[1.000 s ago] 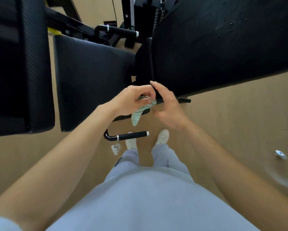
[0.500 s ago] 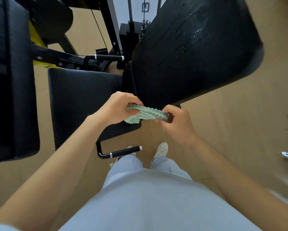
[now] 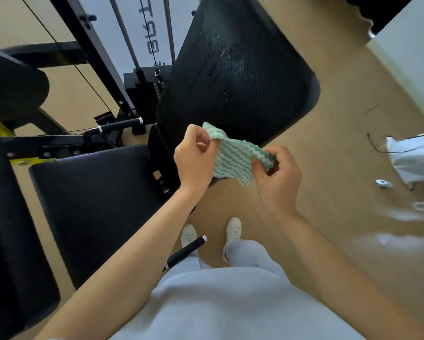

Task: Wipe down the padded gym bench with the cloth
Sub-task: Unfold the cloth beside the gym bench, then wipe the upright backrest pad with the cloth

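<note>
A green-and-white wavy cloth point(image 3: 231, 158) is stretched out between my two hands in the air, below the black padded backrest point(image 3: 235, 69). My left hand point(image 3: 196, 155) pinches its upper left corner, and my right hand point(image 3: 277, 175) pinches its right edge. The backrest tilts upward and shows pale streaks or droplets near its top. The black padded seat point(image 3: 93, 197) lies flat to the left, beneath my left forearm. The cloth touches neither pad.
Black machine frame, cables and a weight stack point(image 3: 142, 89) stand behind the pads. A black handle point(image 3: 186, 251) juts out near my feet. Another black pad point(image 3: 7, 217) fills the left edge. White items point(image 3: 416, 158) lie on the tan floor at right.
The cloth has gone from bunched to spread open between both hands, which rose and moved apart. The view tilted up, showing more of the backrest and frame.
</note>
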`<action>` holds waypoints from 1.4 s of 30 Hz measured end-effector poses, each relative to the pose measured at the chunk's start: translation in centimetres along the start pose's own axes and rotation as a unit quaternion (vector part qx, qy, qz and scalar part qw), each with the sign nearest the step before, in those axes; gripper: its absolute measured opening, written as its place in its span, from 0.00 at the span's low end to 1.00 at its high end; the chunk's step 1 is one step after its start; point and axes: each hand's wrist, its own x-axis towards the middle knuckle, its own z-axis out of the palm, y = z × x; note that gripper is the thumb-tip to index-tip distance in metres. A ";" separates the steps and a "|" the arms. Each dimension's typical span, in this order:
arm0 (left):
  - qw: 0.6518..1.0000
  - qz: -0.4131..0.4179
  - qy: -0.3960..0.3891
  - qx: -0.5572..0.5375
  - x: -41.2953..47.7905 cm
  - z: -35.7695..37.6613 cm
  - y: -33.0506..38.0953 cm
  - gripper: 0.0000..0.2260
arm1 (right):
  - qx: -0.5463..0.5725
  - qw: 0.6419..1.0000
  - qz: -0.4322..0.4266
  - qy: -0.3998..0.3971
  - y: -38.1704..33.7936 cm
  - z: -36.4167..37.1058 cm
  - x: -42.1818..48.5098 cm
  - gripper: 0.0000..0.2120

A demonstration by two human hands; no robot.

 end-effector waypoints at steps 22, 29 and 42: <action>0.900 0.364 -0.209 0.117 0.3 6.9 -0.1 0.29 | 0.006 0.968 -0.080 0.237 -2.8 -0.2 3.0 0.08; 0.944 0.257 -0.197 0.068 2.0 6.6 -0.8 0.27 | -0.338 0.911 -0.229 0.053 -0.9 0.8 2.9 0.22; 0.975 0.048 -0.197 0.093 1.9 4.2 -7.8 0.29 | -0.628 0.708 -0.287 -0.146 -3.3 5.6 4.8 0.31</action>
